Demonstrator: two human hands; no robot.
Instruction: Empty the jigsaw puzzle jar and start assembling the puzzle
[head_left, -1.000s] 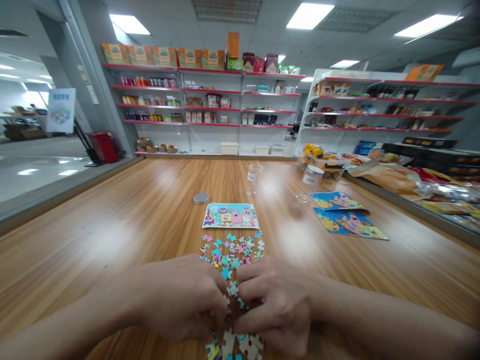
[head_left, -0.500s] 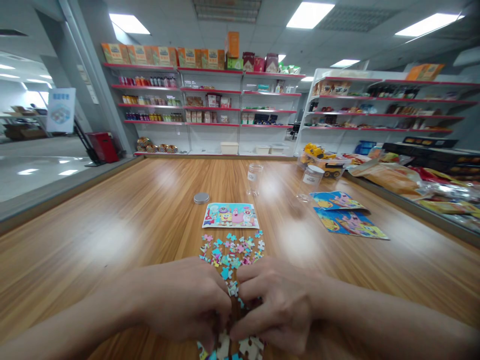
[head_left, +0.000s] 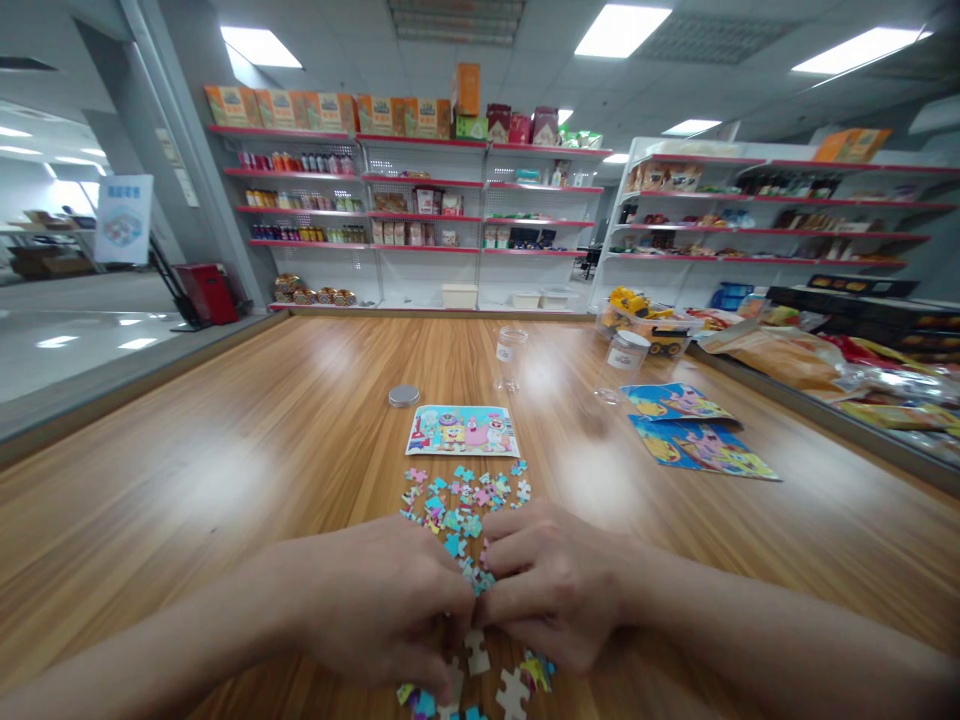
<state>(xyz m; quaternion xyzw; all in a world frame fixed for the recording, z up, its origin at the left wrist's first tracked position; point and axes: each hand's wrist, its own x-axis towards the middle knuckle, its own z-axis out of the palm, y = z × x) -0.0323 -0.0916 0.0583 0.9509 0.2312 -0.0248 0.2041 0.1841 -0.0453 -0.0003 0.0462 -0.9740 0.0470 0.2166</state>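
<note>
My left hand is curled palm down over loose jigsaw pieces, its thumb and bent fingers around a pale, face-down jigsaw piece. Close beside it, my right hand has its fingers bent and pressed together, the tips by the left fingertips; whatever they pinch is hidden. Just below the right fingertips lies another blank-backed piece. Nearer the table's front edge is one more pale piece, with colourful ones around it. Beyond the hands spreads a heap of small coloured jigsaw pieces, partly covered by the fingers.
A cartoon picture card lies behind the pieces, near a round silver lid. Two clear jars stand farther back, one open, one lidded. Blue cartoon sheets lie right, with a tub of yellow toy vehicles behind.
My right hand has lifted slightly away from the near pieces, uncovering pale and yellow ones. My left hand has shifted a little right. Some pieces between the hands have moved.
</note>
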